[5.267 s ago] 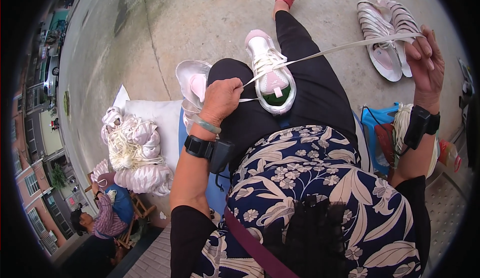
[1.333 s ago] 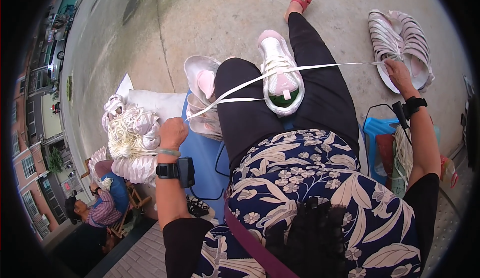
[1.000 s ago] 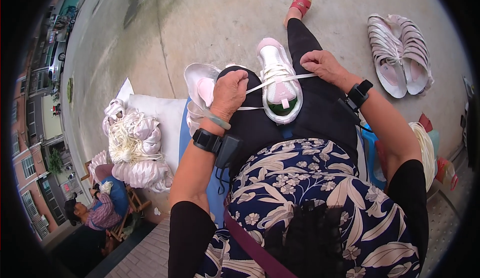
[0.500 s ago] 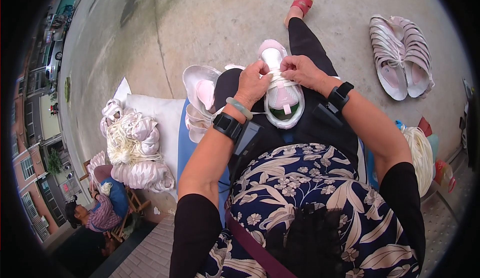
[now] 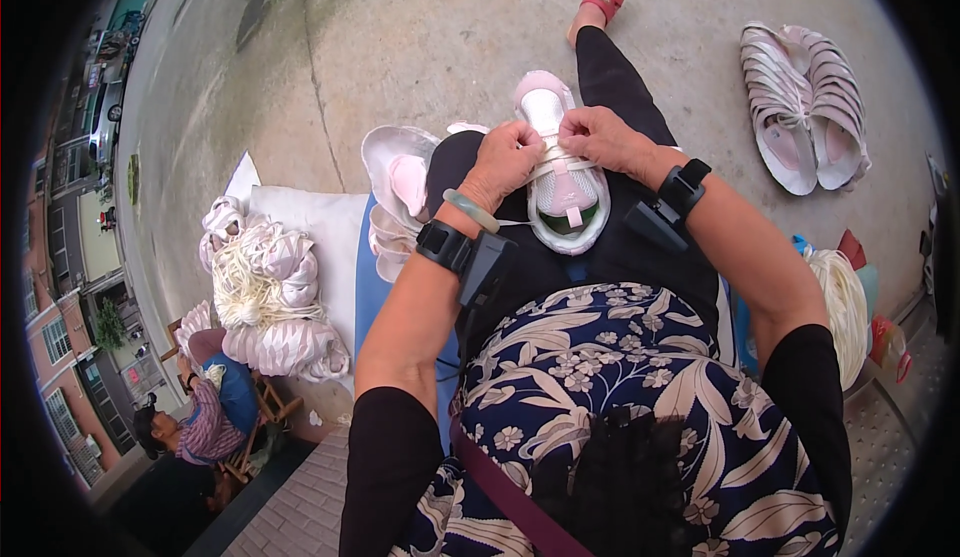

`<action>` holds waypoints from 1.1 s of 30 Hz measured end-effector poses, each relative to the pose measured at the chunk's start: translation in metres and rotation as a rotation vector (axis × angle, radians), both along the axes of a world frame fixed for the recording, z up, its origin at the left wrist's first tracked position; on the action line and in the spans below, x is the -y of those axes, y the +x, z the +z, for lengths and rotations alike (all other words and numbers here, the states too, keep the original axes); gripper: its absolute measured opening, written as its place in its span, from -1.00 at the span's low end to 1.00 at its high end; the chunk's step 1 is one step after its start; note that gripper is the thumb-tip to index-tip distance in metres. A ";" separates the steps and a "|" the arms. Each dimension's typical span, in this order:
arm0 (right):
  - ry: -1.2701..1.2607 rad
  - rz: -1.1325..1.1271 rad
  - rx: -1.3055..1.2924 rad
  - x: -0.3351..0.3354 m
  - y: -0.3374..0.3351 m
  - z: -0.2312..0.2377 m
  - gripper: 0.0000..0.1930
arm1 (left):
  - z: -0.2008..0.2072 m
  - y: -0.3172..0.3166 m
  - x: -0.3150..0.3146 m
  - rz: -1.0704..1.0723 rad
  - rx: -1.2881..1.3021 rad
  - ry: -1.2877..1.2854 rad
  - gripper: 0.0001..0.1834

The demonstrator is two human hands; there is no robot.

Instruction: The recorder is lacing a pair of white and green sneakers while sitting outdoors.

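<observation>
A white and pink shoe upper [image 5: 566, 189] rests between my thighs, its pink toe pointing away from me and its opening toward me. Cream lace [image 5: 556, 166] crosses the front of it. My left hand [image 5: 512, 157] pinches the lace at the left edge of the lacing, thumb and forefinger together. On the other edge my right hand [image 5: 603, 141] is closed in a pinch on the lace too. The fingertips hide the exact lace holes. Beside my left knee lie more white and pink shoe uppers [image 5: 400, 172].
Bundled uppers with cream laces [image 5: 262, 275] are heaped at the left on a white sheet [image 5: 330, 237]. A tied stack of uppers [image 5: 803, 107] lies on the concrete at the far right. A lace hank [image 5: 838, 302] hangs near my right elbow. Another person [image 5: 205, 412] sits at the lower left.
Both hands stay at the lacing, with only slight finger shifts. The view has moved a little, and the shoe upper sits almost where it was.
</observation>
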State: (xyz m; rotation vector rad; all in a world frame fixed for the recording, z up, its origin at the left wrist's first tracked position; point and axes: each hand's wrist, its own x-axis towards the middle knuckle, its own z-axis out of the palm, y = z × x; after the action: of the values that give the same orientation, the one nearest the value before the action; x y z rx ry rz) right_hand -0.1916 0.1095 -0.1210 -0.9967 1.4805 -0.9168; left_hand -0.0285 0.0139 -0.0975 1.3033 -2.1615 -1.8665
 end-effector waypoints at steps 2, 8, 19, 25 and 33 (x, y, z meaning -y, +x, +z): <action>-0.001 0.004 -0.044 -0.001 0.000 0.002 -0.87 | 0.006 0.001 -0.002 0.037 -0.071 0.179 -0.87; -0.070 0.144 -0.467 -0.005 -0.006 0.009 -0.81 | 0.010 0.004 0.003 -0.082 0.115 0.072 -0.80; 0.004 0.009 -0.151 -0.008 -0.012 -0.004 -0.77 | -0.012 0.002 0.002 -0.171 0.077 -0.416 -0.78; 0.016 0.015 -0.201 -0.006 -0.011 -0.008 -0.79 | 0.001 -0.002 -0.005 -0.162 0.138 -0.467 -0.81; -0.149 -0.136 -0.170 -0.023 0.003 0.007 -0.86 | 0.006 0.007 -0.019 -0.026 -0.056 -0.648 -0.87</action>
State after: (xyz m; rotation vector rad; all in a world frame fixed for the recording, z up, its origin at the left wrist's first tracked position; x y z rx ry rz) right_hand -0.1886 0.1324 -0.1135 -1.1154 1.6573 -1.0737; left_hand -0.0210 0.0327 -0.0916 1.0599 -2.4401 -1.0251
